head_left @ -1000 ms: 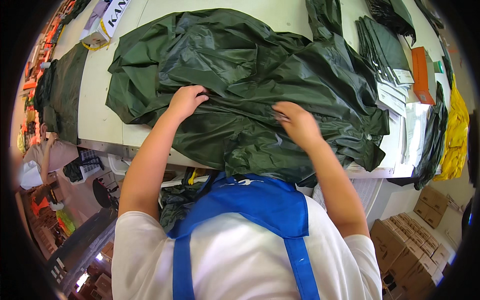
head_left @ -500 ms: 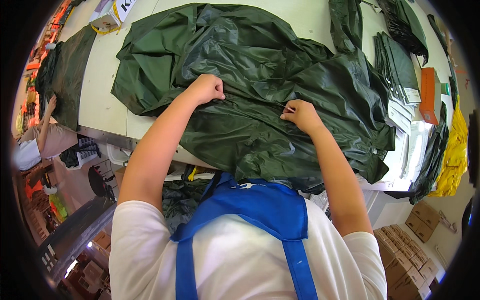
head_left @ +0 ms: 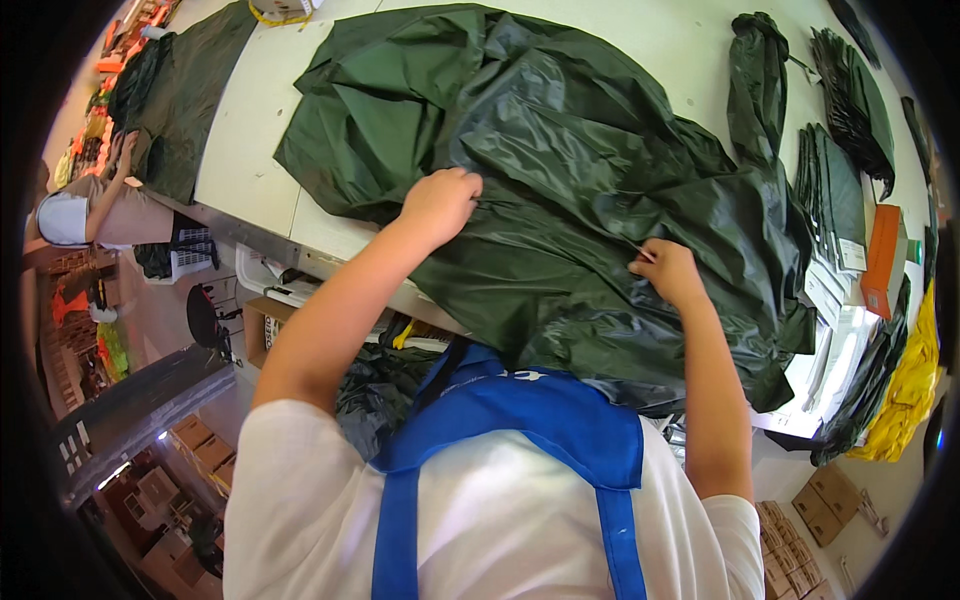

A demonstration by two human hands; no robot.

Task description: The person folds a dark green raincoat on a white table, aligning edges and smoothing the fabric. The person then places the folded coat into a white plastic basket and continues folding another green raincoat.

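Observation:
A large dark green, shiny waterproof garment (head_left: 560, 150), rumpled and looking like a raincoat, lies spread over the pale worktable (head_left: 245, 170). One narrow part of it, like a sleeve (head_left: 758, 90), stretches toward the far right. My left hand (head_left: 443, 207) is closed, its fingertips pinching the garment's fabric near the middle. Farther right, my right hand (head_left: 668, 272) is closed too, low over the same fabric. Between its thumb and fingers shows the pale, reddish tip of a small thin thing, too small to name. Fabric runs in creases between both hands.
Folded dark green pieces (head_left: 830, 190) with white labels lie at the right, beside an orange box (head_left: 882, 262). Yellow fabric (head_left: 900, 385) hangs off the right edge. Another person's hand (head_left: 125, 150) touches dark green fabric (head_left: 190, 110) at the far left.
My view has turned, so the table and garment sit farther right and tilted in the picture. Both hands stay closed at about the same places on the garment.

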